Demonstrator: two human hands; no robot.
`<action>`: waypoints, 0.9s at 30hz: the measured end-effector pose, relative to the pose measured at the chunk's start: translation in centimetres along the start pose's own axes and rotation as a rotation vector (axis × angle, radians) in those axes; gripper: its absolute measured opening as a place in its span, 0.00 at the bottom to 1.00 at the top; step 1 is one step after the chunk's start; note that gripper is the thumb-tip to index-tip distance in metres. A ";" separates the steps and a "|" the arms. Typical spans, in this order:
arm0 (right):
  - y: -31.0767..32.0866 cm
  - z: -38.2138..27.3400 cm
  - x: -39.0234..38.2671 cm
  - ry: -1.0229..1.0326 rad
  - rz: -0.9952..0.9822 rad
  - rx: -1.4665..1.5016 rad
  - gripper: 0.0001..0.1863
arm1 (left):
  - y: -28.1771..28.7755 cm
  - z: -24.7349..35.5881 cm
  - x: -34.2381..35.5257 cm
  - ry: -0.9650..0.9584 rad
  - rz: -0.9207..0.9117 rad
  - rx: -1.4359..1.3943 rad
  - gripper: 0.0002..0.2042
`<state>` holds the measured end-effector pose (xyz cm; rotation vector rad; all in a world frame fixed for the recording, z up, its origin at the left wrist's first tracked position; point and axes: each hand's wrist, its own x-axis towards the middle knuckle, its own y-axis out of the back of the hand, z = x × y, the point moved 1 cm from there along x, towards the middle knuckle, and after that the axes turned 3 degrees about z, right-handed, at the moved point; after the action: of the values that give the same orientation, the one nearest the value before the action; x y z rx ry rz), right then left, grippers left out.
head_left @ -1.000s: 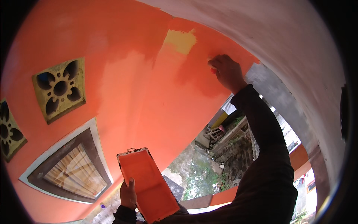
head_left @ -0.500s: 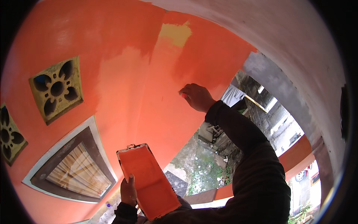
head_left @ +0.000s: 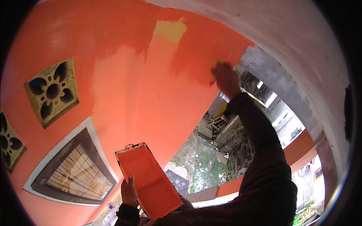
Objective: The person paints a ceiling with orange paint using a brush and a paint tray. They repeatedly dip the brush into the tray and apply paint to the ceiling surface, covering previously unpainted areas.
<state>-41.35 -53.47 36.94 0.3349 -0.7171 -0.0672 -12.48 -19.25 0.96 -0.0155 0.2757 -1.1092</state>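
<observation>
My left hand (head_left: 129, 193) grips the edge of a long rectangular paint tray (head_left: 151, 179), thumb on top. Orange paint coats the inside of the tray, and its rim is dark and smeared. Raised at the wall's right edge, my right hand (head_left: 228, 80) is closed on what looks like a small paintbrush (head_left: 217, 61), blurred by motion and mostly hidden by the fingers. The wall (head_left: 124, 86) beside it is orange, with darker, fresher-looking areas along the top and a yellowish patch (head_left: 170, 31) near the upper corner.
Left on the wall are two yellowish vent blocks (head_left: 52, 91) with petal-shaped holes and a brown-framed window (head_left: 75, 169) with a curtain. A pale ceiling (head_left: 264, 22) curves overhead. Beyond the wall's edge lie a stone wall (head_left: 237, 147) and mossy ground (head_left: 207, 162).
My right hand has swung up and right, from the lighter part of the wall to its right edge. The left hand and paint tray stay almost in place; the view has shifted slightly.
</observation>
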 end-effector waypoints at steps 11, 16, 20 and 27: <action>4.5 3.0 0.0 -0.420 -0.069 0.520 0.09 | 0.0 0.1 0.1 -0.009 0.055 -0.056 0.31; 8.8 4.2 2.9 -0.131 0.250 0.031 0.09 | -0.3 0.3 -0.2 -0.020 0.075 -0.078 0.31; 3.3 -0.2 -4.5 -0.003 -0.083 0.102 0.11 | 0.1 0.4 -0.6 0.018 0.065 -0.084 0.31; 4.9 -5.2 -7.7 -0.274 -0.224 0.646 0.06 | 0.9 -0.4 -0.7 -0.008 0.087 -0.150 0.31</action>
<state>-44.01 -46.04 29.93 1.0398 -0.9623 -0.0939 -12.08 -18.16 0.63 -0.1402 0.3494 -0.9998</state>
